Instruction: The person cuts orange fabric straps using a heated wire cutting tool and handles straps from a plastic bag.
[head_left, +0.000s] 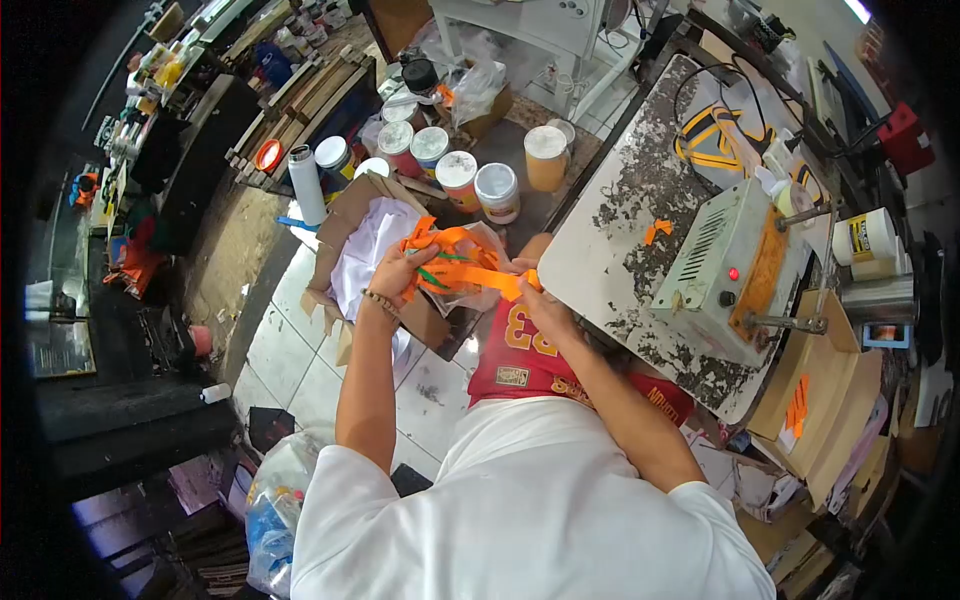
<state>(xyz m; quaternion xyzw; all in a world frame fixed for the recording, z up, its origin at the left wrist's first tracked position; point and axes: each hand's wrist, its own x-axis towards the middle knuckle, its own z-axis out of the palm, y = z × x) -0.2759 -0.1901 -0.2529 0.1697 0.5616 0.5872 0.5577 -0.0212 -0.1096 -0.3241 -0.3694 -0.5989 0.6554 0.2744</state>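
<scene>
At the right side of the workspace, the pale table (592, 240) reaches close to the person's lap, its top crusted with dark flecks, so the orange strips are best handled clear of its surface, where they could pick up dirt. On it stands a metal machine (700, 270) with a lit red light; sleeves and loose ends are better kept away from it. To the left of the table, an open cardboard box (430, 322) holds white cloth (368, 245), and its raised flaps could snag anything trailing low. Just beyond it stand several tubs (498, 192), near enough to ask for short, compact arm movements. The orange strips (440, 247), with bits of green among them, are up in front of the person, over the box side, between the two hands. The left hand (397, 273) is closed around the gathered bunch; a firm but uncrushing grip would suit it, holding the bulk together without creasing. The right hand (543, 308) pinches the far end of a stretched length, which calls for light, even tension, with the band flat and untwisted. Smallest are the orange scraps (657, 231) on the table, well apart from the bunch and best left unmixed with it.
</scene>
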